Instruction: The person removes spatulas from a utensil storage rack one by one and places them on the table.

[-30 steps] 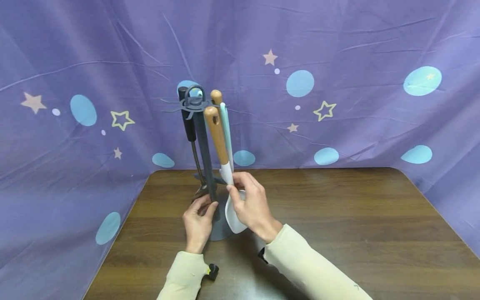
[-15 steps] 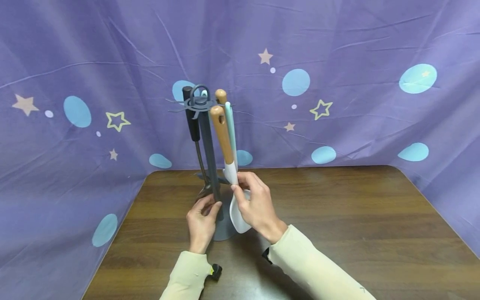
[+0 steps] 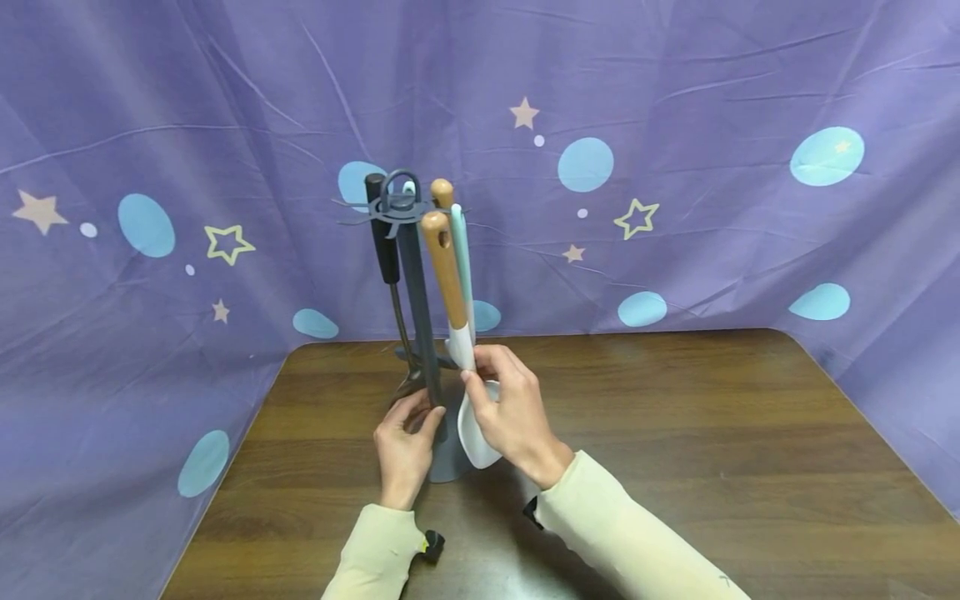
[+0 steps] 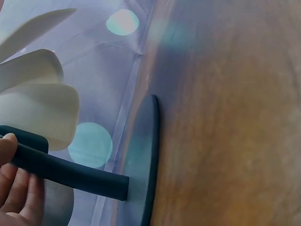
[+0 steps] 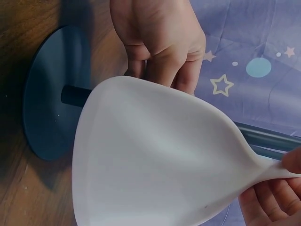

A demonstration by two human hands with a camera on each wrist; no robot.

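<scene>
A dark utensil stand [image 3: 420, 308] with a round base stands on the table. My left hand [image 3: 405, 454] grips the lower part of its post, thumb and fingers on either side, also seen in the left wrist view. A white spatula [image 5: 155, 150] with a wooden handle [image 3: 446, 271] hangs upright, head down, at the stand's right front. My right hand [image 3: 513, 417] pinches its white neck just above the broad head. Whether its handle is on a hook cannot be told. A mint handle [image 3: 461, 250] and a second wooden handle [image 3: 442, 193] are close behind.
A black-handled utensil [image 3: 384, 250] with a metal shaft hangs on the stand's left. Several thin hooks stick out around the top ring [image 3: 401, 208]. The brown wooden table [image 3: 675, 433] extends right, and a purple patterned curtain [image 3: 712, 167] borders it behind and at the sides.
Against the table, the stand with its utensils and both hands has shifted slightly to the right. Both hands keep the same holds, and the camera view has turned a little.
</scene>
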